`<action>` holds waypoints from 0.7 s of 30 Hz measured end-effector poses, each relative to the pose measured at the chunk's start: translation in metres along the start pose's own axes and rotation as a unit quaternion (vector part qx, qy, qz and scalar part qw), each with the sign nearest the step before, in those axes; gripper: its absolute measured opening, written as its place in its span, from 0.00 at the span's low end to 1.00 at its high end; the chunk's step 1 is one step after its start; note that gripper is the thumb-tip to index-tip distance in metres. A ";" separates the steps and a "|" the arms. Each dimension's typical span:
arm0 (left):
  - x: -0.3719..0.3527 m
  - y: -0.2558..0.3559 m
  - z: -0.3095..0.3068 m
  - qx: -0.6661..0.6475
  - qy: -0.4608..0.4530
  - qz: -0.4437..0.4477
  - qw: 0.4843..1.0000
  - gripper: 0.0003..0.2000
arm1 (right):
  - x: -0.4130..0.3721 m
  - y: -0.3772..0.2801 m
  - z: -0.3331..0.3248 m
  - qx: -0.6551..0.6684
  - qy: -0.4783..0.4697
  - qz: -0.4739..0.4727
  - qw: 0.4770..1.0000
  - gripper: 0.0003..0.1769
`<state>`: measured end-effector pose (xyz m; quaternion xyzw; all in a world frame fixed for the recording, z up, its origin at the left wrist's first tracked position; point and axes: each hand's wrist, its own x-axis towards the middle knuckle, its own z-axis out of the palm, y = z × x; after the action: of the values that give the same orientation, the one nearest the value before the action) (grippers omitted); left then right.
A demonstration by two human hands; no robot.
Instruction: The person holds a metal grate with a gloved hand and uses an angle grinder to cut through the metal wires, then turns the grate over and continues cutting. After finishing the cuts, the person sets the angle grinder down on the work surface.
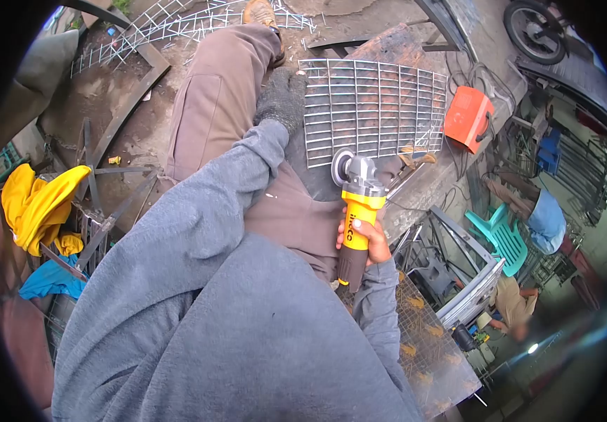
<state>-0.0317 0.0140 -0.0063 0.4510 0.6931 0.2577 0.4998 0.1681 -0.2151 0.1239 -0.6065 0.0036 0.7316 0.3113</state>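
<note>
My right hand [369, 240], bare, is wrapped around the body of a yellow and black angle grinder [361, 211]. The grinder points away from me, its disc [343, 167] close to the near edge of a welded wire mesh panel [370, 105]. My left hand [280, 100], in a dark knit glove, is closed at the left edge of this panel; its fingertips are partly hidden. The mesh lies beyond my lap, with a rusty board [395, 43] beneath its far part.
An orange box-shaped machine [466, 118] with a black handle stands right of the mesh, cables around it. More cut mesh [170, 24] and a bent metal bar [124, 105] lie on the left ground. A teal plastic chair [504, 239] and other people are at the right.
</note>
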 end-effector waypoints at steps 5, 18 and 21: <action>0.003 -0.003 0.001 0.003 0.021 0.013 1.000 0.21 | -0.026 -0.007 0.020 -0.083 0.065 -0.006 0.994 0.28; 0.003 -0.003 0.000 -0.010 -0.029 0.008 0.999 0.23 | 0.008 -0.012 0.033 -0.485 0.230 -0.210 0.817 0.30; 0.002 0.000 -0.001 0.001 -0.014 0.023 1.000 0.22 | 0.009 -0.013 0.031 -0.455 0.191 -0.204 0.846 0.31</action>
<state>-0.0326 0.0158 -0.0074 0.4712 0.6759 0.2620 0.5025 0.1459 -0.1889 0.1282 -0.7951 -0.3938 0.4409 0.1357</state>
